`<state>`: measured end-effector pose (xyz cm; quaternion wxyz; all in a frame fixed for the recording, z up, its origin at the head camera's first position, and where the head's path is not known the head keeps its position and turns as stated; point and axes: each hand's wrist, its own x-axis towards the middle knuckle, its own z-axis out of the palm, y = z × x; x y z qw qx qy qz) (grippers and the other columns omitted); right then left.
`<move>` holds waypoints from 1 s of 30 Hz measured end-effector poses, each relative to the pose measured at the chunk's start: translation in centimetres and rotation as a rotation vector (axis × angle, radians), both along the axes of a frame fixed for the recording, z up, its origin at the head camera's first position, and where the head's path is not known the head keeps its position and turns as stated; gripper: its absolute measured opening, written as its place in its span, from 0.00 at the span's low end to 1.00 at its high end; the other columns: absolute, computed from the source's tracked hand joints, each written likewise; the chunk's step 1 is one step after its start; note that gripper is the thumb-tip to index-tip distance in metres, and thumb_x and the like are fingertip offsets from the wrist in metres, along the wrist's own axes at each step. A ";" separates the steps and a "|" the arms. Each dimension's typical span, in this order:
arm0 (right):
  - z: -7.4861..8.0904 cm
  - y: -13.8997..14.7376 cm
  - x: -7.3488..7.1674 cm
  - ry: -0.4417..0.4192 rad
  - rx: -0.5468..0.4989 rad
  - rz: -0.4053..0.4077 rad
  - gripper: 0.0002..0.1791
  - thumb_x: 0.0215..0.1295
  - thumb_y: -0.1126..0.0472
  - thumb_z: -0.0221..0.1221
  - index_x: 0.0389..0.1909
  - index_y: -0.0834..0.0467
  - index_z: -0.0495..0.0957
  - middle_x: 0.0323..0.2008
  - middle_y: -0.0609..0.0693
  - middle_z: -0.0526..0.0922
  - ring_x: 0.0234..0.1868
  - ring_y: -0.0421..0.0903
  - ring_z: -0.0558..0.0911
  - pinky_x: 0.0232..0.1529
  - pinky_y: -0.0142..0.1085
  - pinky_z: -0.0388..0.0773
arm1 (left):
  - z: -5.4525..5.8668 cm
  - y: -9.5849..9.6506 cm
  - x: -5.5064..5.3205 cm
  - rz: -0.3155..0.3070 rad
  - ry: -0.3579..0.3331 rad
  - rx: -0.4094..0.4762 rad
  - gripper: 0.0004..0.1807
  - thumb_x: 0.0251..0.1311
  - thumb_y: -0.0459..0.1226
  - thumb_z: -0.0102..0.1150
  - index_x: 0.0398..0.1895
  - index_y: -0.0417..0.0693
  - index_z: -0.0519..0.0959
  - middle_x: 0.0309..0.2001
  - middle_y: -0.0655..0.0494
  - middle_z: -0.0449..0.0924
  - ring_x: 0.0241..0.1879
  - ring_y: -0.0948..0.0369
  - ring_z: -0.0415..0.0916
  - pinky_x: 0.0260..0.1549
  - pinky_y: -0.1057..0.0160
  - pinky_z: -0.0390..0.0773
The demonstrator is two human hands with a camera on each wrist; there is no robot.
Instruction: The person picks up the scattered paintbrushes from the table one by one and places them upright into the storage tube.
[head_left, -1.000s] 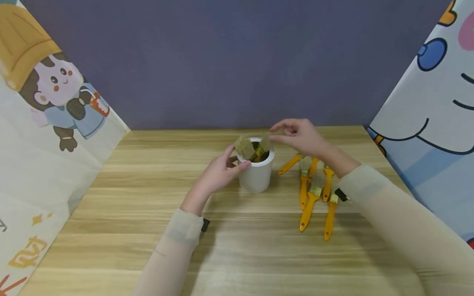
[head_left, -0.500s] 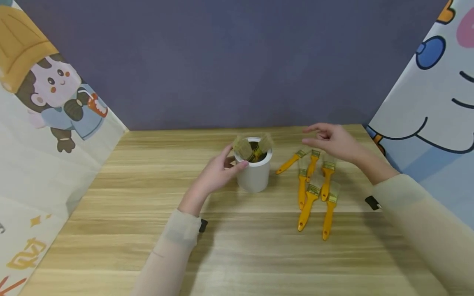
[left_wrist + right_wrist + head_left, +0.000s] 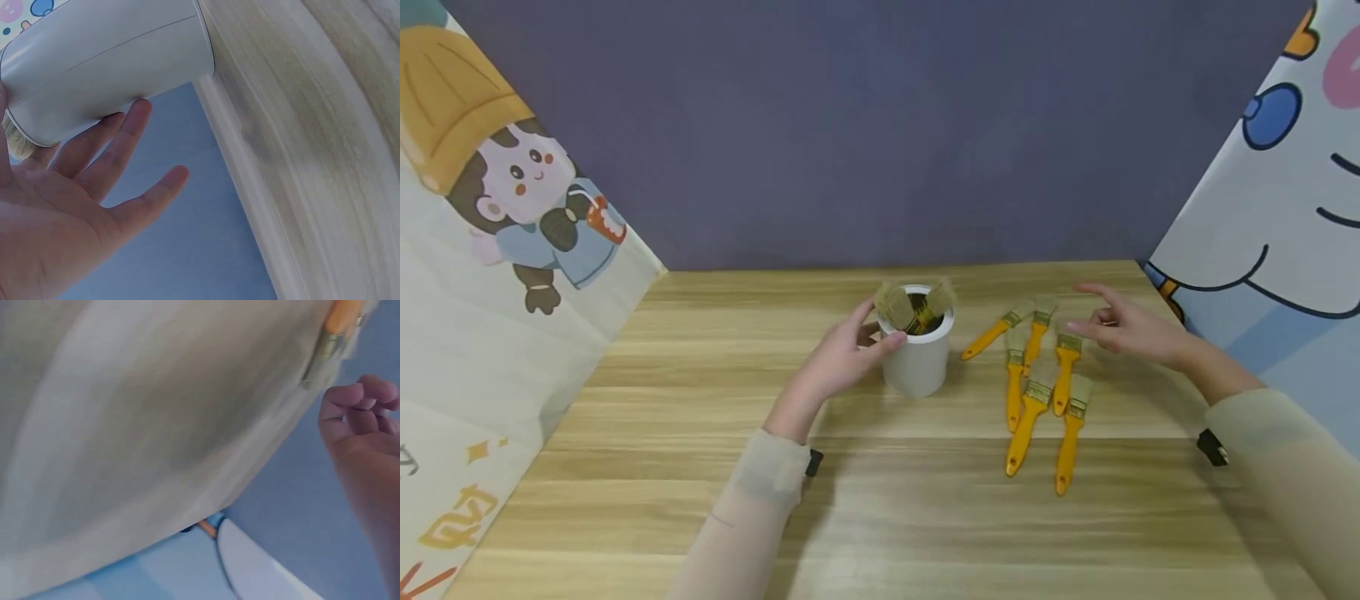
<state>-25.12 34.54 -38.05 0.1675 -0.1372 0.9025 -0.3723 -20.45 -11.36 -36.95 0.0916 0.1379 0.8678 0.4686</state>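
My left hand [image 3: 842, 358] holds a white cup [image 3: 917, 372] by its rim and side, thumb at the front. The cup stands upright, and a few paintbrushes [image 3: 894, 306] poke out of it, bristles up. In the left wrist view, fingertips [image 3: 140, 112] touch the cup's wall while the little finger stands off it. My right hand [image 3: 1138, 335] is bare of objects, thumb and index finger spread and the others bent. Its thumb is close to the bristles of a yellow-handled paintbrush [image 3: 1064, 371]; contact cannot be judged.
Several more yellow-handled paintbrushes [image 3: 1028, 421] lie right of the cup, some overlapping, bristles pointing mostly away. They rest on a wood-grain table [image 3: 925, 517]. A dark wall panel [image 3: 880, 133] rises behind, with cartoon-printed sheets [image 3: 1292, 267] at both sides.
My right hand has moved away from the cup rim, rightward and toward me, to the far end of the loose paintbrushes. The left hand keeps its hold on the cup.
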 end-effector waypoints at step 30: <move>-4.2 2.2 -0.1 -0.069 0.083 -0.089 0.41 0.73 0.44 0.67 0.70 0.63 0.58 0.27 0.47 0.69 0.24 0.41 0.66 0.28 0.37 0.69 | 0.0 -0.3 -0.1 -0.013 0.002 -0.011 0.50 0.69 0.67 0.60 0.87 0.67 0.50 0.79 0.40 0.68 0.72 0.44 0.76 0.66 0.41 0.83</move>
